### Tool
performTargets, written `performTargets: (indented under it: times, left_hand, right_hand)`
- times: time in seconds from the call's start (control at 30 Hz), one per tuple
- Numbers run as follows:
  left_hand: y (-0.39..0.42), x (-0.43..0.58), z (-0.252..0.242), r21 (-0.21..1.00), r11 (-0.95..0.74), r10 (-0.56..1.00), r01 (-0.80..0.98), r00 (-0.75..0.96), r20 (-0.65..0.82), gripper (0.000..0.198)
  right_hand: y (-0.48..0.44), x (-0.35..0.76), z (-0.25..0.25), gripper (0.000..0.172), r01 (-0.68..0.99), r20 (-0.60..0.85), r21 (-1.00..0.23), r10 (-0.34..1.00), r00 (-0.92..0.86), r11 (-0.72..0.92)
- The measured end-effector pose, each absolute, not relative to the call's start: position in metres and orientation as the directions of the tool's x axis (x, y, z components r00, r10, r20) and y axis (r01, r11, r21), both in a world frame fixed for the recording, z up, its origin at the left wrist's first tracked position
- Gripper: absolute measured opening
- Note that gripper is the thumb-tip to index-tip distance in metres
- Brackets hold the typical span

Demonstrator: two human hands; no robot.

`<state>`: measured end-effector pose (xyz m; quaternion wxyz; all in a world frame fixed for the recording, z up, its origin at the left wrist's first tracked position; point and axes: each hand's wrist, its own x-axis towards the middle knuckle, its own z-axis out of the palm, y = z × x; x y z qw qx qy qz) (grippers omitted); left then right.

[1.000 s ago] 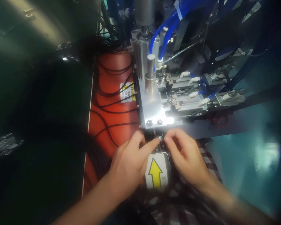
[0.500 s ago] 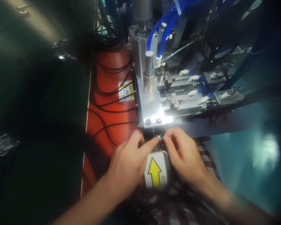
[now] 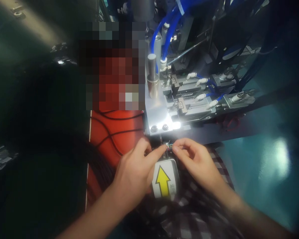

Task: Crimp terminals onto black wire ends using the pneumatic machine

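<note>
Thin coloured wires (image 3: 169, 145) stretch between my two hands, just below the front edge of the metal block. My right hand (image 3: 195, 159) pinches their right ends between thumb and forefinger. From the other side my left hand (image 3: 137, 166) is closed, its thumb pressed at a small whitish piece where the wires come together; what that piece is I cannot make out. Directly beneath the fingers is a rounded device (image 3: 164, 179) with a yellow arrow on a white label.
Above my hands stands a metal block (image 3: 158, 113) with bolts and a post. Pneumatic cylinders (image 3: 196, 109) with blue tubes (image 3: 170, 36) extend to the right. Black cables (image 3: 119, 132) cross the red surface (image 3: 124, 146) at left. A blurred patch covers part of it.
The view has shifted slightly, so the machine sits a little further left. My right fingers have drawn a bit away from my left thumb, and more of the coloured wires shows between them.
</note>
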<state>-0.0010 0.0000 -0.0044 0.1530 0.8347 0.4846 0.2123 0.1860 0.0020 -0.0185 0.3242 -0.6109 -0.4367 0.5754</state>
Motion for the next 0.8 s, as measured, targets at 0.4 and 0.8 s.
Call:
performTargets:
  times: [0.4,0.8]
  left_hand:
    - [0.0001,-0.0011,-0.0041,0.463,-0.480,0.875,0.745,0.440,0.199,0.033]
    - [0.0010,-0.0005,-0.0031,0.454,-0.479,0.876,0.752,0.444,0.188,0.034]
  right_hand:
    - [-0.0024,0.1787,-0.0205,0.011,0.411,-0.029,-0.911,1.000,0.002,-0.027]
    - [0.0026,0.1829,-0.0127,0.013,0.537,-0.094,-0.841,0.995,-0.025,-0.066]
